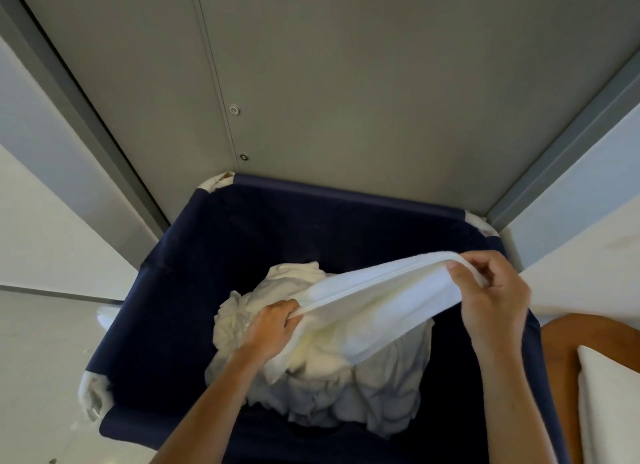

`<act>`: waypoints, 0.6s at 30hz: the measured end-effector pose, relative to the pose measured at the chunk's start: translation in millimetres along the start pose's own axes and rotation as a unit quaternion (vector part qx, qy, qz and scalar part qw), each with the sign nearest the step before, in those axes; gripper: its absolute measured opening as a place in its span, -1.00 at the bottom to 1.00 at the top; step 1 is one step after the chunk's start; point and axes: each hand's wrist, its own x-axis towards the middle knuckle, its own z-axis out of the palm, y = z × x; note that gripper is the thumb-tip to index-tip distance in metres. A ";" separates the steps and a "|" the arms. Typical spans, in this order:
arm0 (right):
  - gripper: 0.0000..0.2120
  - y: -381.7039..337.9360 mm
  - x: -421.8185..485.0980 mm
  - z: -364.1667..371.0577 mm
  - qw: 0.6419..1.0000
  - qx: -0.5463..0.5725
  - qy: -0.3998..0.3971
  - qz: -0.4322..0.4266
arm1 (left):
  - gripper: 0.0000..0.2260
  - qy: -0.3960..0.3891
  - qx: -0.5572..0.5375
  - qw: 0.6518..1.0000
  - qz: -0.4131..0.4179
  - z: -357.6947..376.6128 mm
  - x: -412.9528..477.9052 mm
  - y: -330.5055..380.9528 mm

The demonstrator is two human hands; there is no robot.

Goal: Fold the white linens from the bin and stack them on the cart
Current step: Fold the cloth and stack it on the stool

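Observation:
A deep navy fabric bin (pixel 180 255) fills the middle of the view, with a heap of crumpled white linens (pixel 346 387) at its bottom. Over the heap a white towel (pixel 388 297) is stretched by its hemmed edge. My left hand (pixel 270 328) grips the lower left end of that edge. My right hand (pixel 491 297) pinches the upper right end, raised near the bin's right rim. The rest of the towel hangs down onto the heap.
A brown wooden cart top (pixel 568 356) lies at the lower right, with folded white linen (pixel 609 401) stacked on it. Grey metal doors (pixel 346 82) stand right behind the bin. White walls flank both sides, and a pale floor lies at the left.

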 end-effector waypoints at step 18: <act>-0.86 28.0 -14.8 51.7 0.910 -0.047 -0.411 0.006 | -0.80 -0.041 -0.039 0.990 0.131 -37.8 15.2 89.0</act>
